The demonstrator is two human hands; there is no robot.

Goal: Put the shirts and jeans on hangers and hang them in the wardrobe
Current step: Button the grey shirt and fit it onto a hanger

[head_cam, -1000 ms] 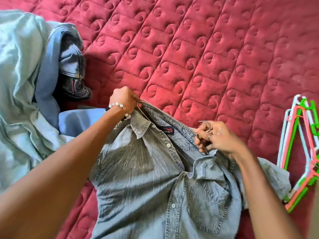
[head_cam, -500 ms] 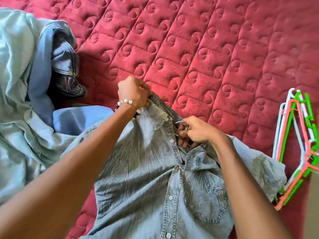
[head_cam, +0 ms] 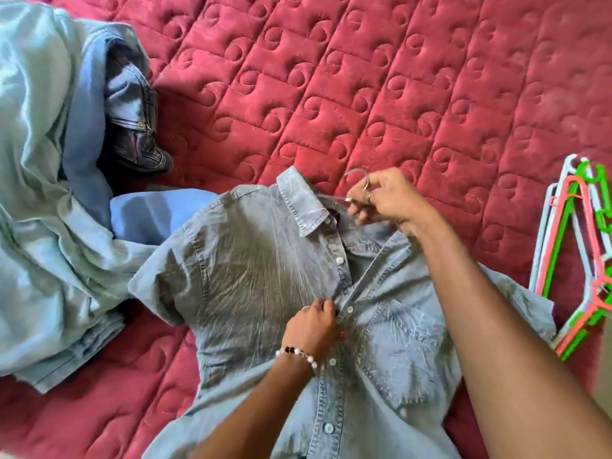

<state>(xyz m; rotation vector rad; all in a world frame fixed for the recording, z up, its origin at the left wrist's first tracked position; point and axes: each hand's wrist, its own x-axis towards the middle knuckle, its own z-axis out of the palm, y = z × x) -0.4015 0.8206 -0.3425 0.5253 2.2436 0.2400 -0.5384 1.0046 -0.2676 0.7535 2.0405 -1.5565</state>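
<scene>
Fingers [head_cam: 359, 207] of right hand [head_cam: 385, 198] grip hanger hook [head_cam: 356, 173]; left hand [head_cam: 311, 324] pinches shirt [head_cam: 251, 279].

A bedroom in a home, judging by the bed underfoot of the view. Covered edge to edge in a quilted red bedspread [head_cam: 381, 94], stitched in squares with a curled swirl in each. Strewn with household laundry: a grey denim shirt [head_cam: 251, 276] spread flat, a heap of pale blue garments [head_cam: 36, 200] at the left with dark jeans [head_cam: 135, 134] tucked against it, and a bundle of plastic hangers [head_cam: 576, 260] in green, coral and white at the right edge.
</scene>
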